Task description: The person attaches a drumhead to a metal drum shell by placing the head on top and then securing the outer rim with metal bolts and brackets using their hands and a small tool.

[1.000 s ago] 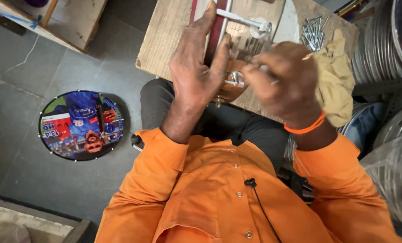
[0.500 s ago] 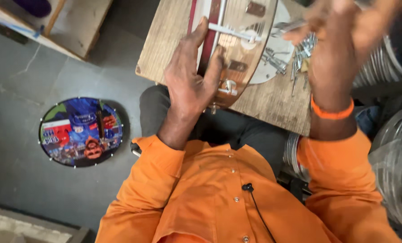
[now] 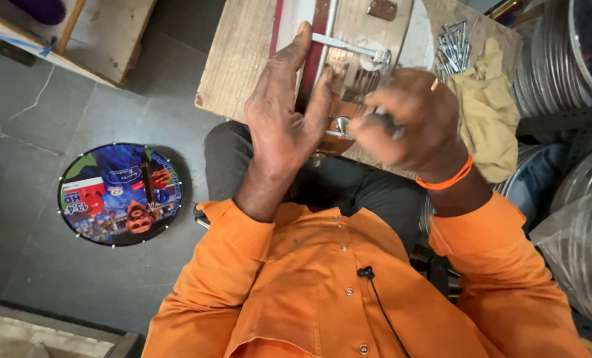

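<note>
Head view. A round drum (image 3: 369,33) lies on its side on a wooden table (image 3: 243,59) at upper centre of the frame, with its rim nearest the body just under both hands. Its shell is pale and smooth, with a dark red band along the left edge, a shiny metal rod across it, and a brown metal lug near the top.

Left hand (image 3: 286,116): at centre of the frame, palm flat against the drum's left side, fingers stretched up along the red band, thumb spread toward the right. It presses on the drum rather than closing round it. The forearm comes up from lower centre in an orange sleeve.

Right hand (image 3: 405,119): just right of the left hand, blurred, curled into a loose fist over the drum's lower metal fittings. Something small and metallic seems to sit in the fingers; cannot tell what it is. An orange band sits on the wrist.

The two hands are close together, nearly touching at the thumbs.

Upper right: a heap of shiny screws (image 3: 455,43) on the table, and a crumpled tan cloth (image 3: 488,113) just right of the right hand. Right edge: stacked ribbed metal hoops (image 3: 548,73).

Left: a round printed disc (image 3: 120,194) flat on the grey tiled floor (image 3: 50,132), well apart from the hands.
</note>
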